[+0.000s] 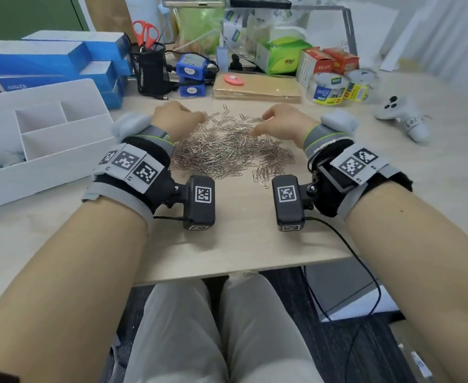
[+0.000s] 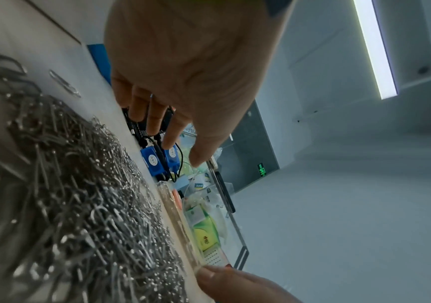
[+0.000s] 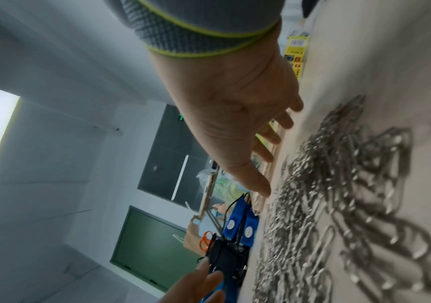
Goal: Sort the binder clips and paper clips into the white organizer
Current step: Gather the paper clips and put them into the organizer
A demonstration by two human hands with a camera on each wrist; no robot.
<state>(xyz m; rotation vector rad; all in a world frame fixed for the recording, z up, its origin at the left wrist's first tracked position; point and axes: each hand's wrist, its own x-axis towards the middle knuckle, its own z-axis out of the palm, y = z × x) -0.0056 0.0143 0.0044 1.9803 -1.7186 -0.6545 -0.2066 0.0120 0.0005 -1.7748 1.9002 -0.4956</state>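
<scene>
A wide heap of silver paper clips lies on the wooden desk in front of me. The white organizer stands at the left with several compartments; small teal items show in its near-left corner. My left hand hovers over the heap's far-left edge, fingers loosely spread and holding nothing, as the left wrist view confirms. My right hand hovers over the far-right part of the heap, fingers spread, thumb tip close to the clips. No binder clip can be made out on the desk.
Behind the heap lies a stack of brown envelopes with a pink disc on top. A black mesh pen cup with red scissors, blue boxes, tape rolls and a white controller crowd the back and right.
</scene>
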